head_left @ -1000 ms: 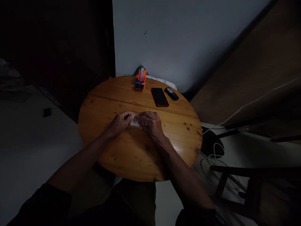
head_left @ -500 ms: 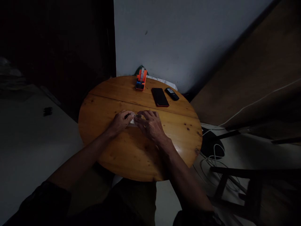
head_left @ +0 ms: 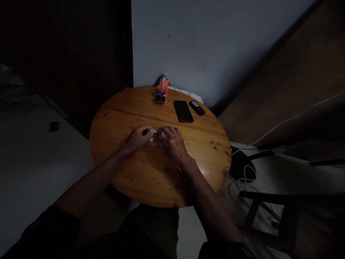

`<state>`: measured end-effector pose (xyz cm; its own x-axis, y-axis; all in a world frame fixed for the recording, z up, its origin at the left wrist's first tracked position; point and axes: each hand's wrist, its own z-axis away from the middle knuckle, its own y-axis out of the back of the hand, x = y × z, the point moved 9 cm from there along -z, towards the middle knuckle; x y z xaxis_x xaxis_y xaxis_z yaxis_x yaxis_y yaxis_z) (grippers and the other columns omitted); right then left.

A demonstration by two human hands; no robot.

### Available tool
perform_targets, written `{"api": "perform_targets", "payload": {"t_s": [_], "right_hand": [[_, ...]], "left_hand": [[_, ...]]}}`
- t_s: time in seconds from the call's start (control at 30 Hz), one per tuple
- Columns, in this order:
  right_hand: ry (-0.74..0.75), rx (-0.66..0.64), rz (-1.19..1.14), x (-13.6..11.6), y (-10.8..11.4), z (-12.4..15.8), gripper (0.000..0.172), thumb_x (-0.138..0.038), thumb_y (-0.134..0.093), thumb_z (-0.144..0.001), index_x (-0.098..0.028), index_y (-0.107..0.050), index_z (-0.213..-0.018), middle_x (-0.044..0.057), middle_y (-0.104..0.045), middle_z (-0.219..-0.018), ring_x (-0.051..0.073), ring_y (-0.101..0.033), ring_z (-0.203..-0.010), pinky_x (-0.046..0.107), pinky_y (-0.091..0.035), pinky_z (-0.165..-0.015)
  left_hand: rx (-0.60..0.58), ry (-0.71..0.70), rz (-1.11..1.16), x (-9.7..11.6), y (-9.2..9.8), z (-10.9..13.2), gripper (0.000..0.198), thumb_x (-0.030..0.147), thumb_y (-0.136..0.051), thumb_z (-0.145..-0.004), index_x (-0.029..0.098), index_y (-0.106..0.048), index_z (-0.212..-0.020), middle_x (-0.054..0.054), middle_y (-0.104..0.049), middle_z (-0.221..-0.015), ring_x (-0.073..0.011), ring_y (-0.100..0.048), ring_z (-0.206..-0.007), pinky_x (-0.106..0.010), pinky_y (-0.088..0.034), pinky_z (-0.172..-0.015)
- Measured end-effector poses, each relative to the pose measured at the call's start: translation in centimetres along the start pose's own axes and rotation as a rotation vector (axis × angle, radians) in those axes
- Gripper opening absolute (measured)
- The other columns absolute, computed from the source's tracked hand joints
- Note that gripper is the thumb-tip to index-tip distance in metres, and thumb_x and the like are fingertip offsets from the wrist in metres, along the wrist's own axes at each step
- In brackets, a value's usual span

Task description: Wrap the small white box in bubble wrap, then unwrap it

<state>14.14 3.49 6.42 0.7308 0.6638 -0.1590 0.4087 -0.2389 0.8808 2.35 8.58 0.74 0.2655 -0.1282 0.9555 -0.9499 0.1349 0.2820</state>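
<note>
Over the middle of the round wooden table (head_left: 145, 176), my two hands meet at a small whitish, partly see-through piece (head_left: 151, 138) that looks like thin plastic or paper. My left hand (head_left: 139, 138) is closed, its thumb and forefinger pinching the left side of this piece. My right hand (head_left: 171, 141) is bent over the other side, thumb and fingertips pressed together on it. The fingers cover most of the piece, so its full shape and kind are hidden.
At the table's back stands an orange tape dispenser (head_left: 162, 91). A dark phone (head_left: 183, 111) and a black remote-like device (head_left: 197, 107) lie right of it. White cables (head_left: 245, 180) coil on the floor beside a dark stool (head_left: 285, 216).
My right fingers have shifted slightly at the whitish piece, and less of it shows between the hands. My left hand stays almost in place.
</note>
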Motion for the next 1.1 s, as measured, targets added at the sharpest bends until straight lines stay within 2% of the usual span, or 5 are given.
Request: {"api": "perform_targets", "payload": {"t_s": [0.37,0.57,0.83,0.97,1.1], "right_hand": [[-0.266,0.250,-0.497,6.5,2.1,0.9,0.018,-0.037,-0.062,-0.089,-0.024,-0.071,-0.099,0.008,-0.071,-0.109,0.026,-0.064,-0.107,0.044,-0.048,-0.097],[-0.197,0.000,-0.386,4.6,-1.1,0.7,0.040,-0.039,-0.067,-0.087,-0.024,-0.067,-0.124,0.012,-0.058,-0.140,0.031,-0.055,-0.127,0.050,-0.043,-0.104],[-0.037,-0.098,-0.010,1.5,-0.8,0.1,0.027,-0.023,-0.060,-0.092,-0.025,-0.073,-0.115,0.012,-0.062,-0.136,0.032,-0.048,-0.131,0.049,-0.038,-0.100],[-0.075,-0.060,-0.175,2.1,-0.8,0.2,0.024,-0.026,-0.063,-0.090,-0.023,-0.071,-0.112,0.012,-0.063,-0.133,0.030,-0.054,-0.124,0.048,-0.040,-0.100],[-0.199,0.132,-0.526,4.6,0.5,0.6,0.024,-0.043,-0.064,-0.088,-0.024,-0.067,-0.103,0.009,-0.064,-0.132,0.027,-0.059,-0.120,0.047,-0.044,-0.101]], "left_hand": [[0.096,-0.054,-0.084,-0.1,0.3,0.0,0.037,0.037,-0.063,-0.077,0.016,-0.069,-0.108,-0.005,-0.072,-0.100,-0.0212,-0.066,-0.093,-0.031,-0.051,-0.087],[0.153,-0.050,-0.071,-1.3,0.7,-0.4,0.051,0.035,-0.066,-0.075,0.014,-0.064,-0.123,-0.007,-0.071,-0.100,-0.0214,-0.066,-0.095,-0.032,-0.052,-0.087],[0.105,0.001,0.143,-2.0,0.5,-0.7,0.053,0.032,-0.066,-0.073,0.014,-0.060,-0.123,-0.008,-0.068,-0.104,-0.0183,-0.065,-0.092,-0.030,-0.053,-0.083],[0.079,0.028,0.214,-1.8,0.6,-0.5,0.059,0.033,-0.067,-0.070,0.013,-0.057,-0.125,-0.008,-0.066,-0.106,-0.0170,-0.063,-0.090,-0.028,-0.052,-0.079],[0.099,0.028,0.223,-1.6,0.9,-0.4,0.060,0.035,-0.069,-0.067,0.014,-0.058,-0.122,-0.007,-0.065,-0.105,-0.0161,-0.062,-0.087,-0.028,-0.051,-0.078]]}}
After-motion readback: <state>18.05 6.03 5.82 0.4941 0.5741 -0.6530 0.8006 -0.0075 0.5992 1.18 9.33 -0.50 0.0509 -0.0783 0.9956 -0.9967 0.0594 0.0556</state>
